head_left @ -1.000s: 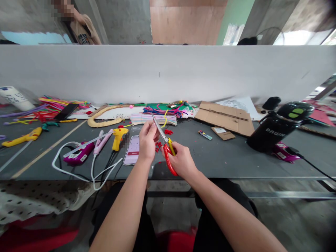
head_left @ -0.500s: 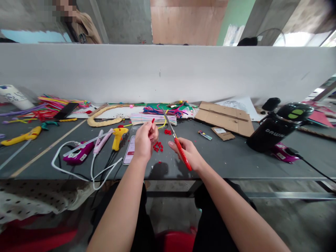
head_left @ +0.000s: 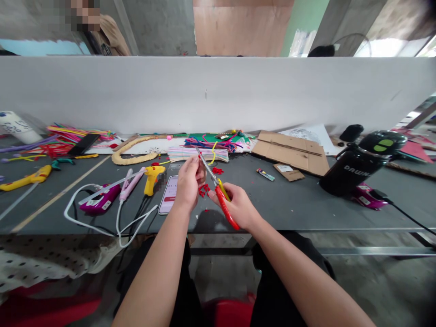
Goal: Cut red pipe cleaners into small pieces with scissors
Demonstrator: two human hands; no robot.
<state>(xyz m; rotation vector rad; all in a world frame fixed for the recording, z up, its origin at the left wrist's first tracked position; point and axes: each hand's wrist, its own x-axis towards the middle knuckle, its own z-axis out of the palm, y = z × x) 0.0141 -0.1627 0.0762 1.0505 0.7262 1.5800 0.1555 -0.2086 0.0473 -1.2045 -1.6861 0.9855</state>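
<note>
1 black bottle (head_left: 357,165) stands near cardboard (head_left: 293,150); far left, perhaps 1 white cup (head_left: 20,128).

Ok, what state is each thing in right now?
Scissors: held in right grip, opening unclear
Left grip: pinching a red bit
Pale phone: screen lit
Black slab, maybe phone: unlit
Black bottle: lid on
Red pieces: loose on the table
Yellow glue gun near pale phone: unheld
Large cardboard: creased
</note>
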